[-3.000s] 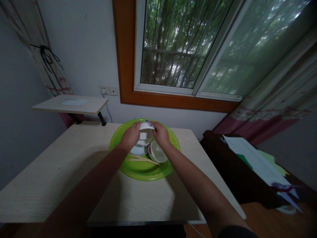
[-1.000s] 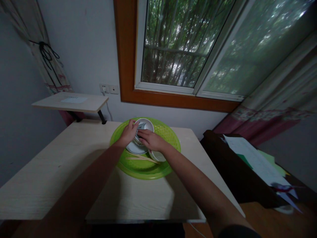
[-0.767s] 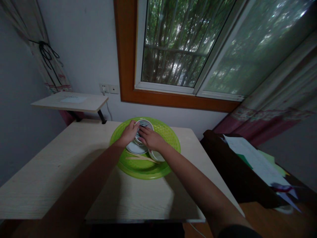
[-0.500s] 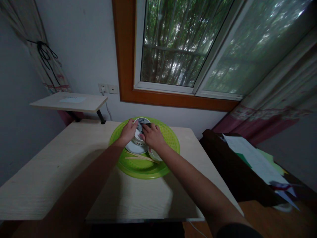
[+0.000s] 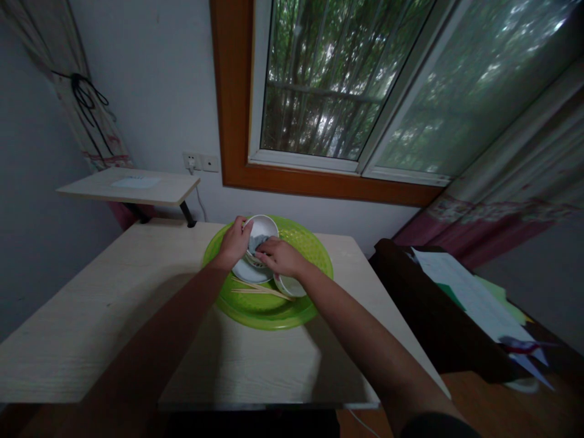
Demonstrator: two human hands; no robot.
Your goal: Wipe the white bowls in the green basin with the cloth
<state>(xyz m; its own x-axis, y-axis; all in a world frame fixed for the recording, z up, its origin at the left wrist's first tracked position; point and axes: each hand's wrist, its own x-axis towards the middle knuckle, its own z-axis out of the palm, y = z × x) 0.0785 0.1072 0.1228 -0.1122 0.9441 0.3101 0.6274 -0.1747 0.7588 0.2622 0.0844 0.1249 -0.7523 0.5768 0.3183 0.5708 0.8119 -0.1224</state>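
My left hand (image 5: 235,243) is closed on the left rim of a white bowl (image 5: 264,224), which tilts with its inside towards me. A crumpled grey cloth (image 5: 258,243) lies inside that bowl. The fingers of my right hand (image 5: 283,258) press the cloth against the bowl's lower inner side. Below the bowl is a white plate (image 5: 250,274), partly covered. A second bowl (image 5: 292,287) sits under my right wrist. Several light wooden chopsticks (image 5: 258,291) lie in front of the plate. All of these are on a round green tray (image 5: 269,321).
The tray stands on a pale wooden table (image 5: 255,371) against the wall. A small raised shelf (image 5: 164,193) holding a paper is at the back left. On the right, a dark brown piece of furniture (image 5: 410,310) bears papers. A window is behind the table.
My right hand has moved down from the bowl's upper right rim to its lower inner side, taking the cloth along. The bowl's upper inside now shows white. My left hand stays on the rim.
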